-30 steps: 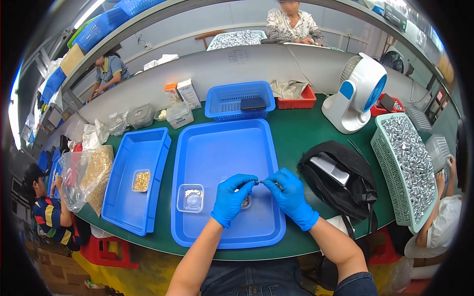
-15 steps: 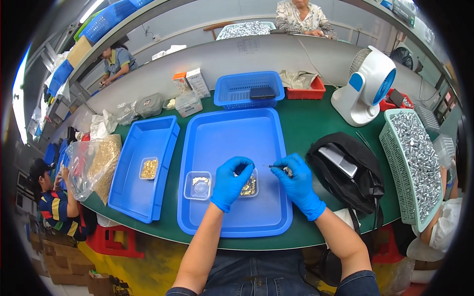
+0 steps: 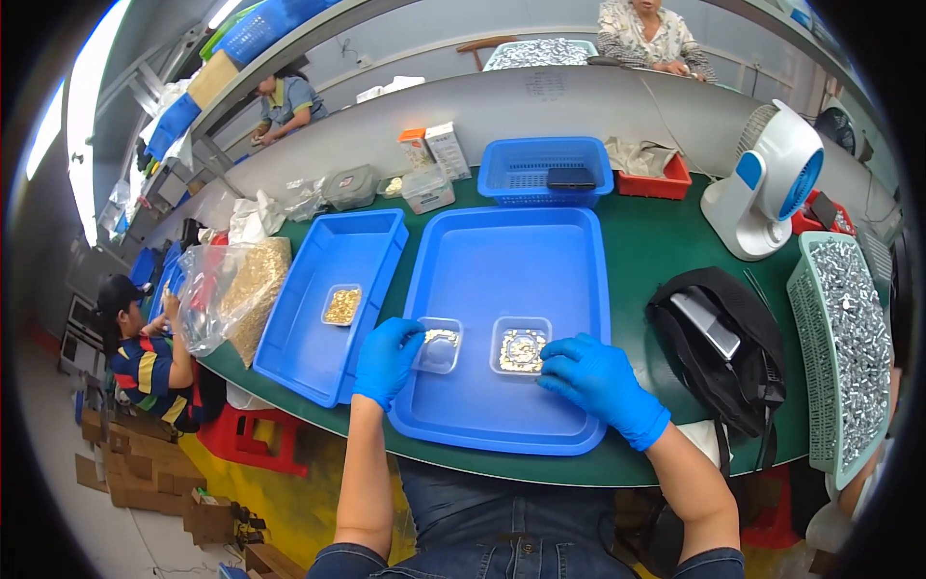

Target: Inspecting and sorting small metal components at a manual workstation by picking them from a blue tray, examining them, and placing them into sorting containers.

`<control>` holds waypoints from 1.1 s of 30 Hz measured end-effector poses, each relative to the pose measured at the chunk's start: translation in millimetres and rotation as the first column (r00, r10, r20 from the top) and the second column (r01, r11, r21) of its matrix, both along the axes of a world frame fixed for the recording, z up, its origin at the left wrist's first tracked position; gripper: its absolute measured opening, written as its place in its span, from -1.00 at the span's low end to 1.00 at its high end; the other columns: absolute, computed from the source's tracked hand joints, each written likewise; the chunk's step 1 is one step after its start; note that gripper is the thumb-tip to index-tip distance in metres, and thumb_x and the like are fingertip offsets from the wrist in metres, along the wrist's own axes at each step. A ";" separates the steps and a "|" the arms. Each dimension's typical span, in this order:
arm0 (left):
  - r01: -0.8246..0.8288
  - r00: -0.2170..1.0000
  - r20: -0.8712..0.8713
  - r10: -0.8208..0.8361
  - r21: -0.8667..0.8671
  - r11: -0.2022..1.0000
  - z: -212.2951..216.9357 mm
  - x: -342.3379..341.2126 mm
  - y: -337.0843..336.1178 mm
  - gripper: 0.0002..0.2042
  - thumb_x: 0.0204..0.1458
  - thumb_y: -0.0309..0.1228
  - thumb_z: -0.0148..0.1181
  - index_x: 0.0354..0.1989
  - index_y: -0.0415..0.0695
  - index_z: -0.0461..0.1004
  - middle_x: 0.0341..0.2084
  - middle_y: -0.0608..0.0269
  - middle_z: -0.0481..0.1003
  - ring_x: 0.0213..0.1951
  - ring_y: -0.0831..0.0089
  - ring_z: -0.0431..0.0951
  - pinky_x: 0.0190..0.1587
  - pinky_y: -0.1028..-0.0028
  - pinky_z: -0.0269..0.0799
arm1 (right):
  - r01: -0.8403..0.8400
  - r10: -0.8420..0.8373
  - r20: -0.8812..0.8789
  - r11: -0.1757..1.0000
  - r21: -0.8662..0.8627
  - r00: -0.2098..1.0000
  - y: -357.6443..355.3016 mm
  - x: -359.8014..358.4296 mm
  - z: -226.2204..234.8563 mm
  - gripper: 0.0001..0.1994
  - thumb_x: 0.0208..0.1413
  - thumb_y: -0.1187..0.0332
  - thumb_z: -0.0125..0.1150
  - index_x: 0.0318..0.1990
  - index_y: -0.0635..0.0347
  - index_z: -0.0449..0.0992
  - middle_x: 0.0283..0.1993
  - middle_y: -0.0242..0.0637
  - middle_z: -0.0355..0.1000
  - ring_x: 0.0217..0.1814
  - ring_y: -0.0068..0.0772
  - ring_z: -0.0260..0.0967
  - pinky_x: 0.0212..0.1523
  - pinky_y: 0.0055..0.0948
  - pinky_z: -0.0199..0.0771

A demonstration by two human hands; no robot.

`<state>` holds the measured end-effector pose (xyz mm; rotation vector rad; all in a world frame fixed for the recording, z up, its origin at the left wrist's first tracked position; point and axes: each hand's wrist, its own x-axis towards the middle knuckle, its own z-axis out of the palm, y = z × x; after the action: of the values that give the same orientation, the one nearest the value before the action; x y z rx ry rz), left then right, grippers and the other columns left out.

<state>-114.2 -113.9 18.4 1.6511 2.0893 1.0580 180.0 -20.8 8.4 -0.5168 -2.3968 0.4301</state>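
Observation:
Both of my hands wear blue gloves and are above the large blue tray (image 3: 506,429). My left hand (image 3: 386,363) is at the left rim of a small clear container (image 3: 439,359) with small gold-coloured parts in it. Its fingers are bent together, and anything between them is hidden. On the right, my right hand (image 3: 606,386) reaches to the right edge of a second clear container (image 3: 522,347), which holds similar small parts. The fingers of that hand are loosely bent and somewhat apart, with no held thing visible.
Left of the large tray lies a narrower blue tray (image 3: 323,289) with a tub of gold parts (image 3: 341,306). A bag of parts (image 3: 256,289) stands farther left. To the right are a black bag (image 3: 719,352), a fan (image 3: 767,183) and a green basket of metal parts (image 3: 849,338). Other people sit nearby.
My hands have moved apart, the left one going left to the left container and the right one to the right container's edge. The whole view has shifted, so the scene sits farther right.

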 end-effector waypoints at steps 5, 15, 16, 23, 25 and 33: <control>0.025 0.904 -0.419 -0.089 -0.155 0.988 -4.8 10.5 9.7 -0.85 -0.09 -0.44 0.15 -0.31 -0.09 0.52 -0.36 0.18 0.49 -0.29 0.26 0.50 -0.21 0.35 0.31 | -0.027 0.018 0.177 0.999 0.047 0.984 -5.7 -7.4 -2.8 -0.86 -0.11 0.24 0.23 -0.43 0.06 0.50 -0.23 -0.42 0.43 -0.27 -0.34 0.37 -0.42 -0.39 0.43; 0.043 0.839 -0.517 -0.169 -0.247 0.968 -17.9 25.9 21.3 -0.83 -0.09 -0.32 0.12 -0.29 0.05 0.52 -0.41 0.23 0.47 -0.24 0.26 0.47 -0.11 0.25 0.17 | 0.085 -0.103 0.213 0.992 0.090 0.972 1.9 -6.1 -7.1 -0.88 -0.15 0.28 0.26 -0.47 0.07 0.52 -0.25 -0.40 0.43 -0.26 -0.32 0.38 -0.37 -0.39 0.44; 0.055 0.845 -0.508 -0.167 -0.228 0.972 -19.5 24.9 21.6 -0.84 -0.09 -0.32 0.12 -0.31 0.04 0.52 -0.41 0.24 0.47 -0.25 0.26 0.47 -0.11 0.24 0.17 | 0.079 -0.097 0.215 0.993 0.092 0.972 2.5 -5.3 -6.5 -0.88 -0.15 0.28 0.26 -0.47 0.07 0.52 -0.25 -0.40 0.43 -0.26 -0.32 0.38 -0.37 -0.39 0.44; -0.006 0.842 -0.534 -0.079 -0.156 0.988 -31.2 32.4 26.8 -0.90 -0.10 -0.32 0.13 -0.42 0.04 0.53 -0.43 0.25 0.47 -0.29 0.26 0.46 -0.13 0.24 0.16 | 0.089 -0.100 0.159 0.993 0.072 0.982 2.5 -4.6 -3.9 -0.87 -0.11 0.27 0.24 -0.43 0.08 0.51 -0.29 -0.40 0.41 -0.29 -0.33 0.36 -0.36 -0.40 0.42; -0.001 0.845 -0.530 -0.074 -0.140 0.990 -34.2 32.8 27.6 -0.92 -0.10 -0.33 0.13 -0.43 0.04 0.53 -0.43 0.24 0.47 -0.31 0.25 0.46 -0.13 0.26 0.16 | 0.086 -0.095 0.155 0.994 0.064 0.983 1.1 -5.4 -2.5 -0.87 -0.13 0.29 0.26 -0.44 0.09 0.50 -0.29 -0.38 0.42 -0.29 -0.31 0.37 -0.36 -0.39 0.42; -0.004 0.850 -0.524 -0.051 -0.104 0.995 -41.0 28.3 28.4 -0.92 -0.12 -0.37 0.12 -0.44 0.04 0.53 -0.41 0.21 0.48 -0.33 0.24 0.47 -0.14 0.28 0.18 | 0.097 -0.100 0.145 0.995 0.027 0.984 -1.1 -7.0 -2.5 -0.87 -0.17 0.35 0.29 -0.45 0.13 0.50 -0.31 -0.34 0.42 -0.29 -0.26 0.39 -0.34 -0.37 0.42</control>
<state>-86.0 -85.5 -22.6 2.0841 2.3825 0.5035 173.0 -22.0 5.9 -0.6762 -2.4994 0.3343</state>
